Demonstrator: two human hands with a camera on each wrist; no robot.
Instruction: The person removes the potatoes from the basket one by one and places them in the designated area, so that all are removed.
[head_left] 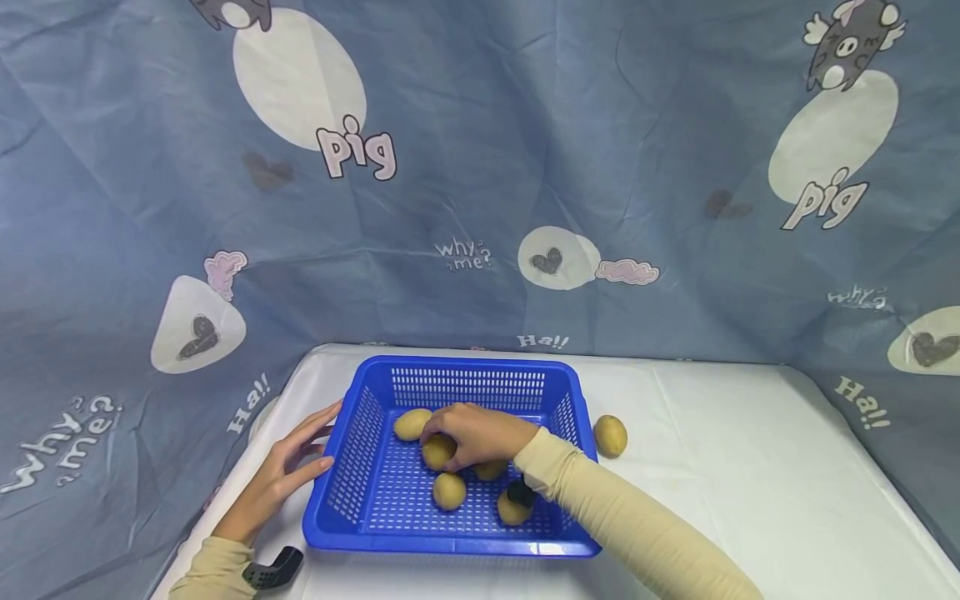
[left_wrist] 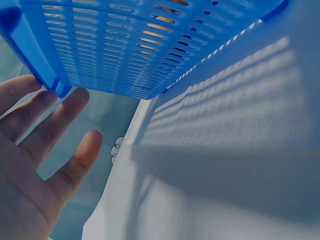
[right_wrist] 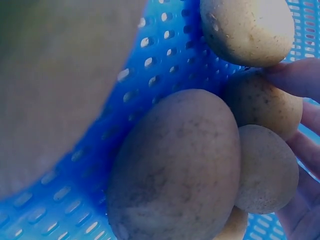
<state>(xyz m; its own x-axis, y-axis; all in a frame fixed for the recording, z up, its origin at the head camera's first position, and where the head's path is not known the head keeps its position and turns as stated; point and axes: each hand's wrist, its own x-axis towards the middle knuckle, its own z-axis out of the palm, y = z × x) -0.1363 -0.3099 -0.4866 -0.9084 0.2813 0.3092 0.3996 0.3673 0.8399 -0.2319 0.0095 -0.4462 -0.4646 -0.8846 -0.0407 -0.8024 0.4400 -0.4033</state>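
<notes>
A blue plastic basket with slotted walls holds several yellow-brown potatoes. My right hand reaches into it and grips one potato between thumb and fingers. In the right wrist view, fingers curve against the held potato, with other potatoes crowded close by. My left hand is at the basket's left side, fingers spread. The left wrist view has its fingertips right at the basket's rim, the palm facing the camera.
One more potato lies outside the basket, by its right wall. A white cloth covers the table. Behind and beside it hangs a blue patterned curtain. A black wrist strap sits on the left wrist.
</notes>
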